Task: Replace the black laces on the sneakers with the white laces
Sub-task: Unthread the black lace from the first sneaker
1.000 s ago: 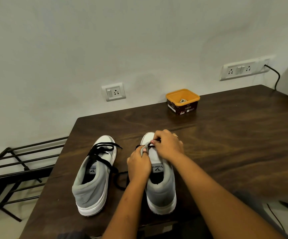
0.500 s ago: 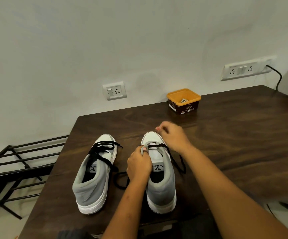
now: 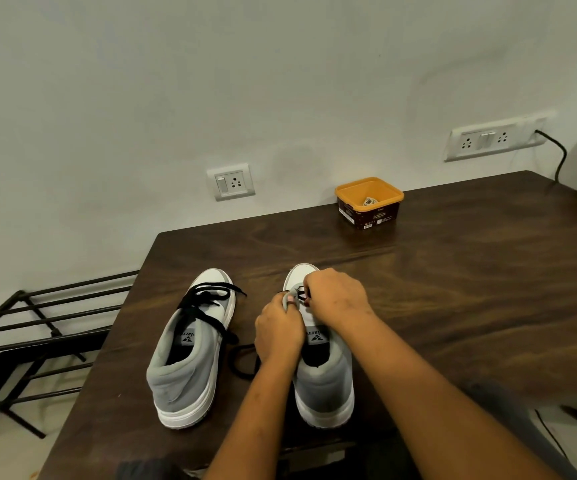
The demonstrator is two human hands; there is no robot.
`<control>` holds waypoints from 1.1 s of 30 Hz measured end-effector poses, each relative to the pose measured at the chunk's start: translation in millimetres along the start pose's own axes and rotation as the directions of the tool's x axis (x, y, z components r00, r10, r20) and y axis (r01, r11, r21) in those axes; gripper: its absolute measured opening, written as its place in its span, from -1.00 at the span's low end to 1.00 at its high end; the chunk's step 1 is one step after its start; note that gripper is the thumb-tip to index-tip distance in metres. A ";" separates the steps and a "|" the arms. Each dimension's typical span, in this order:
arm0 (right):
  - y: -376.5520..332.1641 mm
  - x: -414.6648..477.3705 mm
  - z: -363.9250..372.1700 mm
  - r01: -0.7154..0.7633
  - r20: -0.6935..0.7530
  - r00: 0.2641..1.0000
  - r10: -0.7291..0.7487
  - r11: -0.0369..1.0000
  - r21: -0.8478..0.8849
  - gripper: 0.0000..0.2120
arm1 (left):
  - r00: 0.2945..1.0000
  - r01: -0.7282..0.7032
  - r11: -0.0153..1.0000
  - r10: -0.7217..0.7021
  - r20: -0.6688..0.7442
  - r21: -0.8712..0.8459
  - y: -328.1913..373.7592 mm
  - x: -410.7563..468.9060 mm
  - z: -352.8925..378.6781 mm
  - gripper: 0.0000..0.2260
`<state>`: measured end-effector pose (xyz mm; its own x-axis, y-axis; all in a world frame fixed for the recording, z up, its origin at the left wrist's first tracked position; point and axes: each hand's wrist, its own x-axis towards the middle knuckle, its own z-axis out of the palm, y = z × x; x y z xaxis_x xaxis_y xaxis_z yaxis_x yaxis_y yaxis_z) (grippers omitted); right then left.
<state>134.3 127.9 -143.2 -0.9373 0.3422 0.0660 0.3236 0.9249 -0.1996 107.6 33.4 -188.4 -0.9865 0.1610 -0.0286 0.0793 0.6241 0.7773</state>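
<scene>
Two grey-and-white sneakers stand side by side on the dark wooden table (image 3: 453,289), toes toward the wall. The left sneaker (image 3: 190,351) is still threaded with a black lace (image 3: 207,306). On the right sneaker (image 3: 325,379), my left hand (image 3: 278,332) grips the left side of the upper near the eyelets. My right hand (image 3: 335,297) pinches the black lace (image 3: 301,295) over the toe end of the tongue. A loose loop of that lace (image 3: 242,363) lies on the table between the shoes. White laces cannot be made out for sure.
An orange-rimmed tub (image 3: 368,202) with something pale inside stands near the wall at the table's far edge. A black metal rack (image 3: 38,327) stands on the floor left of the table. Wall sockets (image 3: 231,181) and a cable (image 3: 558,154) sit behind.
My right hand pulled the black lace out toward the toe and right, then came back onto the lacing of the right sneaker. My left hand has kept its hold on the shoe.
</scene>
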 end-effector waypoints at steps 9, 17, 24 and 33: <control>24.7 4.3 -17.5 -0.105 0.096 0.994 0.047 0.580 0.808 -0.80 | 1.000 0.022 1.000 -0.022 -0.007 0.016 1.1 0.0 0.9 -0.70; 9.1 4.6 -25.7 -0.090 0.138 0.956 0.259 -0.190 0.978 -0.73 | 0.998 0.053 0.999 -0.053 -0.019 0.004 2.1 -0.1 -2.0 -0.70; 36.0 5.9 -40.8 -0.103 0.184 0.906 0.380 -0.225 0.969 -0.77 | 0.998 0.053 0.999 -0.053 -0.018 0.001 2.1 -0.3 -1.1 -0.70; 55.8 12.2 -21.0 -0.226 -0.028 0.962 0.271 0.850 0.476 -0.80 | 0.994 -0.092 0.995 0.090 -0.056 -0.030 3.7 -3.4 -1.5 -0.71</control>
<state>143.7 187.1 -132.9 -0.8104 0.5847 0.0368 0.4252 0.6302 -0.6497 111.0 33.9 -184.4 -0.9818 0.1733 0.0774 0.1656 0.5836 0.7950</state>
